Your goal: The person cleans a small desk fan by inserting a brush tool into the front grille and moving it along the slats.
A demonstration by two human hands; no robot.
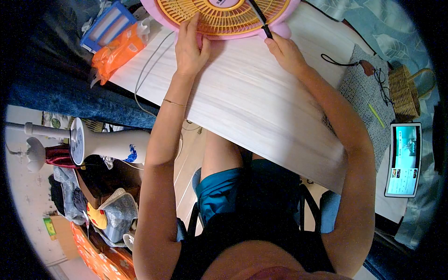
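A pink round fan-like piece (217,31) with a yellow slatted grille (224,17) lies at the far edge of the white table, partly cut off by the top of the view. My left hand (190,50) rests on its near left rim, fingers apart, with fingertips on the grille. My right hand (285,53) is closed around the black end of a thin tool (262,23) with a grey shaft. The tool reaches up over the grille, and its far end lies outside the view.
At the upper left lie an orange plastic package (120,50) and a blue-framed box (108,25). A grey cable (138,84) crosses the table's left side. On the right are a grey mat (357,88), glasses (383,86), a wicker basket (404,93) and a lit phone (403,159).
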